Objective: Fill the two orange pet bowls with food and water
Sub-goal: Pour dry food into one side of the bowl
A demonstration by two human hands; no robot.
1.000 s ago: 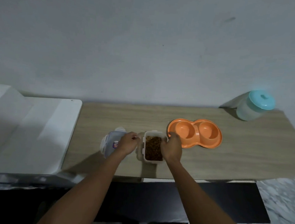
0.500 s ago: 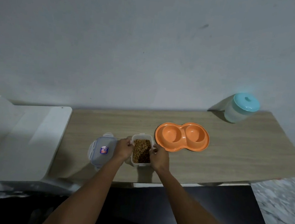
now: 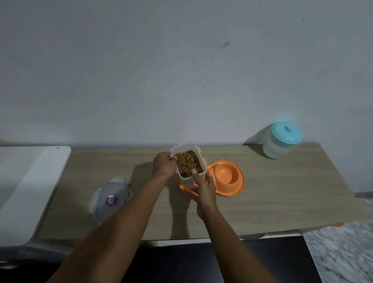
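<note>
An open white food container (image 3: pixel 186 150) full of brown kibble is lifted above the wooden table (image 3: pixel 278 194). My left hand (image 3: pixel 163 164) grips its left side and my right hand (image 3: pixel 204 188) grips its near right corner. The container hangs over the left bowl of the orange double pet bowl (image 3: pixel 227 178) and hides that bowl. The right bowl is in plain sight and holds nothing. The container's clear lid (image 3: pixel 109 199) lies flat on the table to the left.
A translucent jar with a teal lid (image 3: pixel 280 142) stands at the table's back right, by the wall. A white surface (image 3: pixel 12 184) adjoins the table on the left. A marbled floor (image 3: pixel 351 257) shows on the right.
Both hands lifted the food container off the table and carried it right, over the left orange bowl. The lid stayed where it lay.
</note>
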